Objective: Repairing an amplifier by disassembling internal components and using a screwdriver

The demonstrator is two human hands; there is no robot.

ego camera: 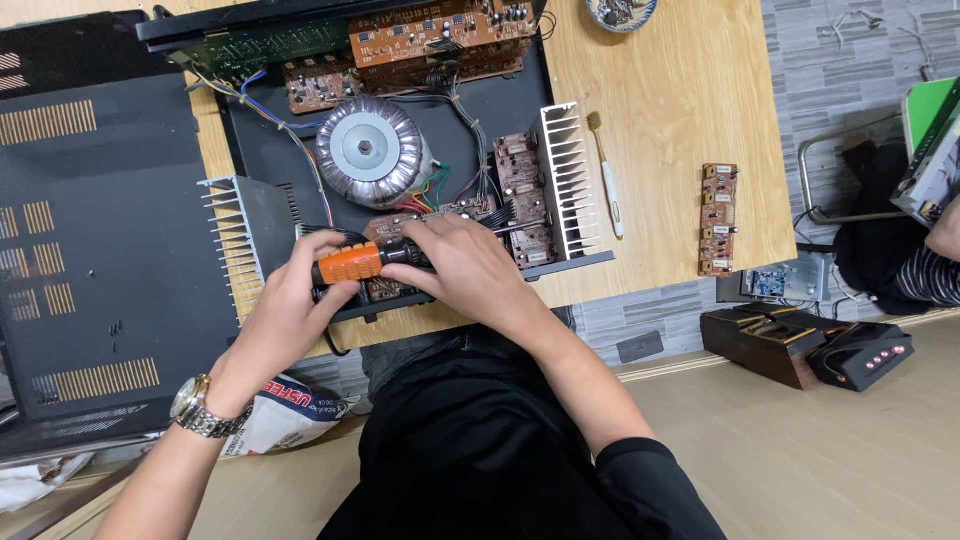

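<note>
The tip of the orange-handled screwdriver is hidden under the right hand, so where it touches cannot be seen. The left hand wraps its fingers tight around the ridged orange grip. The right hand curls closed over the black shaft. Both sit at the near edge of the open black metal case, which is cut off at the far side. Inside are brown circuit boards, a round shiny coil and silver finned metal blocks. On the right of the wooden table lie a thin white brush and a loose small brown board
</note>
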